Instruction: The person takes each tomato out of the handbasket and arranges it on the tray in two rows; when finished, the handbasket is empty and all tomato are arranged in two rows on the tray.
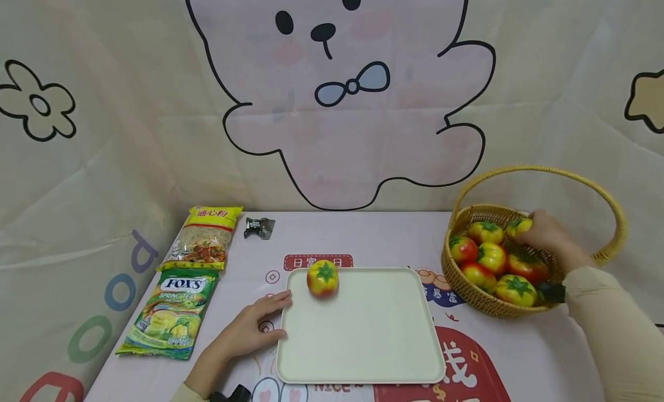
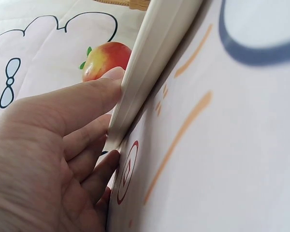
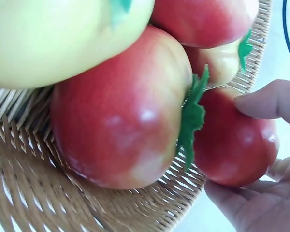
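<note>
My right hand reaches into the back right of the wicker basket. Its thumb and fingers grip a tomato, red in the right wrist view, beside the basket's woven wall. Around it lie several more red and yellow tomatoes with green leafy tops. One tomato sits alone at the back left of the cream tray. At the tray's left edge, my left hand touches the rim with extended fingers and thumb.
To the left lie a yellow pasta bag and a green Fox's candy bag, with a small dark wrapped candy behind the tray. The tall basket handle arches over the tomatoes. A printed cloth backdrop stands behind the table.
</note>
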### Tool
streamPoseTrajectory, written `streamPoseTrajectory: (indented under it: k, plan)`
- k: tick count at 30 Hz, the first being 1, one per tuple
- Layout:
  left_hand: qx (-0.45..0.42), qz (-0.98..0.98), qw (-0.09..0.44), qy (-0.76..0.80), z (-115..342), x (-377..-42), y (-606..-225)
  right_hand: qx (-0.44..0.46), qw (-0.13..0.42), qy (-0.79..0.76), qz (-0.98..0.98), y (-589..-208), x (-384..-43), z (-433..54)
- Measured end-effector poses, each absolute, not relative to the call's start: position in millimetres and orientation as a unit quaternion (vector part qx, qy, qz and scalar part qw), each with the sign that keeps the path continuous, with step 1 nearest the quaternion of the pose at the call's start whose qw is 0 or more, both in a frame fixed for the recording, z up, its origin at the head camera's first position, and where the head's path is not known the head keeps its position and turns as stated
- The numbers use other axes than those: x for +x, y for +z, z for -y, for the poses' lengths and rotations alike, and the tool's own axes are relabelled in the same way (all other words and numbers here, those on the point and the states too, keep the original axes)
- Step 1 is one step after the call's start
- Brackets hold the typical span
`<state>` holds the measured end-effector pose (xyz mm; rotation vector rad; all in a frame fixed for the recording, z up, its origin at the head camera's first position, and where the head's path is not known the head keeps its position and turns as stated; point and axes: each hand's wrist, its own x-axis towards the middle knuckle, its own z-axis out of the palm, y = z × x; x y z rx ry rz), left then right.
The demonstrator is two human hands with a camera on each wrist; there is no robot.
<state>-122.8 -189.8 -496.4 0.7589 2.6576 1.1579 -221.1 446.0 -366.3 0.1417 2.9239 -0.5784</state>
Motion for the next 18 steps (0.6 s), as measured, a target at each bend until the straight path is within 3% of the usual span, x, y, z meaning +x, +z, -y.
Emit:
streamPoseTrajectory:
  k: [18]
  plan:
    - [0.24, -0.887, 0.083, 0.385, 189, -123, -496, -0.008, 0.039, -0.227, -0.973, -340, -198, -414]
